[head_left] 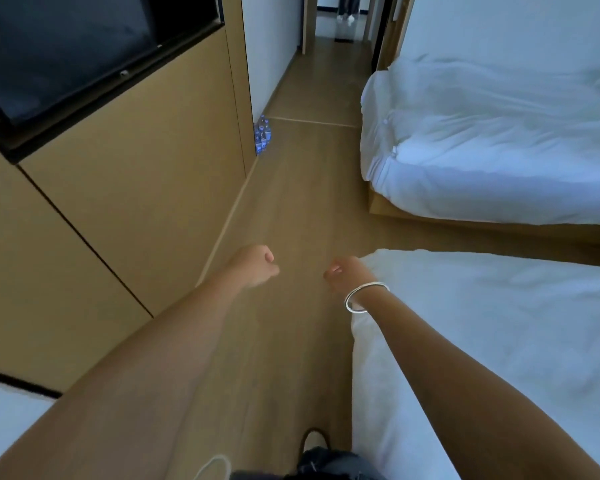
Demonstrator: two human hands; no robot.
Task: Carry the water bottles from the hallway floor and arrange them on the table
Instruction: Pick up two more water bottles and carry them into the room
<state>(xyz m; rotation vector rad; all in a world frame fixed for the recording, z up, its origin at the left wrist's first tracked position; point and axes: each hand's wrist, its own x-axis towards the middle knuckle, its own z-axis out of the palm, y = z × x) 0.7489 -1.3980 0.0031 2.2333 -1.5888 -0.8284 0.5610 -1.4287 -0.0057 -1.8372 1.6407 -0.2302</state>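
A cluster of clear water bottles (263, 134) with blue labels stands on the wooden floor at the corner where the wood-panelled wall meets the hallway, far ahead of me. Both my arms reach forward above the floor. My left hand (257, 265) has its fingers curled in and holds nothing. My right hand (343, 273), with a silver bangle on its wrist, also has its fingers curled and holds nothing. Both hands are well short of the bottles. No table is in view.
A wood-panelled wall (136, 202) with a dark screen (66, 53) runs along the left. Two beds with white bedding (499, 133) (482, 341) stand on the right, leaving a floor lane (291, 209) between. A person's legs (347, 8) show at the hallway's far end.
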